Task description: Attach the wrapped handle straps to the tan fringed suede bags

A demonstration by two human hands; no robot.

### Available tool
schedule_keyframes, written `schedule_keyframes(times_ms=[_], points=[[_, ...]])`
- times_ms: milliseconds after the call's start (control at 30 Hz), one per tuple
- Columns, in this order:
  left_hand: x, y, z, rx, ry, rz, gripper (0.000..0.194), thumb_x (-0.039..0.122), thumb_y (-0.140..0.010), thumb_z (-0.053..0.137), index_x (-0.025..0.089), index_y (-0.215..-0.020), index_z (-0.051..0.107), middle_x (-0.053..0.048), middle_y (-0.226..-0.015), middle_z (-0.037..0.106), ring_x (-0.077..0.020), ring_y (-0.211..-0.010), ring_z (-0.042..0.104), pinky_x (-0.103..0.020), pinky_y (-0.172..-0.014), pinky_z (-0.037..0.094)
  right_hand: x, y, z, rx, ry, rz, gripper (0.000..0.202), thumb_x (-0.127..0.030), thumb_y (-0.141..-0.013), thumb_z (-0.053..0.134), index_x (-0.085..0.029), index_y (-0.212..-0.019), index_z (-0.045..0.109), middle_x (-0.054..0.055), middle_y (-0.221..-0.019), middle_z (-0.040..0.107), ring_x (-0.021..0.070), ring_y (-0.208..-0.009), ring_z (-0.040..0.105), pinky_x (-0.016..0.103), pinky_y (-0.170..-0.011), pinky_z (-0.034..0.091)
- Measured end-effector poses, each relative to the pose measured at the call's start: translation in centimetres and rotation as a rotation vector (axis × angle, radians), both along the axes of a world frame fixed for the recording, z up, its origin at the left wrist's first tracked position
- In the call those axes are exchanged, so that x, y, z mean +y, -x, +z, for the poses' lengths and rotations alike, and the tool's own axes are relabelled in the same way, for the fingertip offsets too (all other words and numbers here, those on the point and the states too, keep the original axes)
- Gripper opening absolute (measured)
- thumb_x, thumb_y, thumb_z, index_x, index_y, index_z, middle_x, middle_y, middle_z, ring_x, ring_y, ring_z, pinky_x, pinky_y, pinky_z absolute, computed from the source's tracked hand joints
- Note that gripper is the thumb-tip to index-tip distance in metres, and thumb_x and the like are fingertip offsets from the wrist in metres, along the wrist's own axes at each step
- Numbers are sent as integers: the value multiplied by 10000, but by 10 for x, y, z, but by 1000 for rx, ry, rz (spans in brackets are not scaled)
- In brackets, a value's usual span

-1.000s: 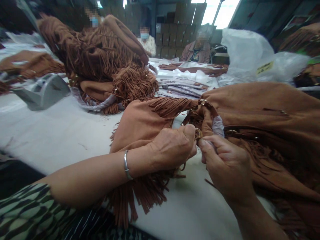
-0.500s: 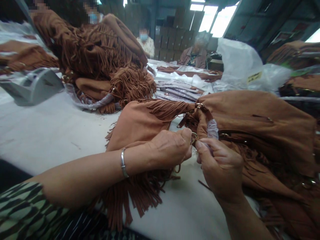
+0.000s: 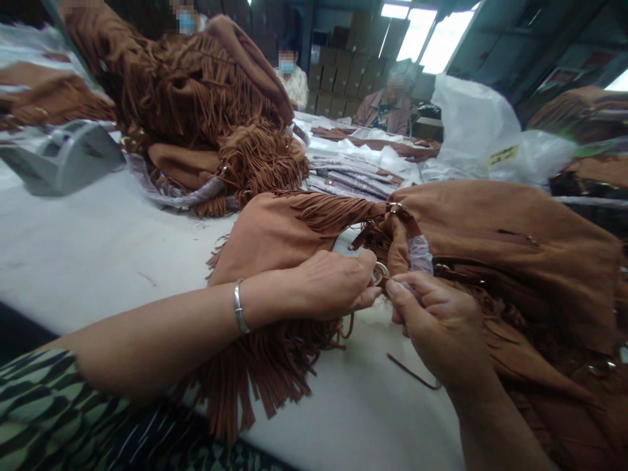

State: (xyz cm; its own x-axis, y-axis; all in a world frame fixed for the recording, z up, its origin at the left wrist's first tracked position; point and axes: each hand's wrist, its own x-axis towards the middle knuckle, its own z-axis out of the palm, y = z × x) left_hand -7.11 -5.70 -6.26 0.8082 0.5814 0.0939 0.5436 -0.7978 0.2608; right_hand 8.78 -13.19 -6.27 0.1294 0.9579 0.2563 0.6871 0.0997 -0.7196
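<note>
A brown fringed bag (image 3: 269,235) lies on the white table, its fringe spread toward the front edge. My left hand (image 3: 343,278) is closed at a gold metal ring (image 3: 380,273) beside the bag. Just right of the ring, my right hand (image 3: 432,314) pinches a brown strap end at the ring, thumb against fingers. Behind my hands, a strap wrapped in clear plastic (image 3: 420,254) runs down from a gold buckle (image 3: 396,208). A thin brown strip (image 3: 412,371) shows below my right hand.
Another brown bag (image 3: 515,222) fills the right side. Fringed bags (image 3: 196,98) are piled at the back left, near a grey tape dispenser (image 3: 73,160). Plastic-wrapped straps (image 3: 350,176) and a clear plastic bag (image 3: 475,118) lie farther back. Several people are across the table.
My right hand has shifted slightly right and down, and more of the ring shows between my hands. My left hand stays closed beside it. The whole view has tilted a little.
</note>
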Motion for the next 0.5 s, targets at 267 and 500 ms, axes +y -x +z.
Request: schedule_keyframes(times_ms=[267, 500], points=[[6, 2, 4, 16, 250, -149, 271, 337, -907, 357, 106, -1017, 444, -79, -817, 644, -178, -648, 590, -266, -538, 385, -1, 8, -1, -69, -145, -88, 184, -250, -793, 575, -164, -645, 641, -1, -542, 564, 136, -519, 513, 255, -517, 373], [9, 2, -4, 53, 270, -236, 308, 349, -884, 372, 103, -1050, 453, -79, -801, 642, -170, -614, 558, -255, -496, 351, 4, -6, -4, 284, 215, 24, 221, -333, -745, 632, -143, -633, 624, -46, -392, 432, 72, -340, 321, 202, -343, 197]])
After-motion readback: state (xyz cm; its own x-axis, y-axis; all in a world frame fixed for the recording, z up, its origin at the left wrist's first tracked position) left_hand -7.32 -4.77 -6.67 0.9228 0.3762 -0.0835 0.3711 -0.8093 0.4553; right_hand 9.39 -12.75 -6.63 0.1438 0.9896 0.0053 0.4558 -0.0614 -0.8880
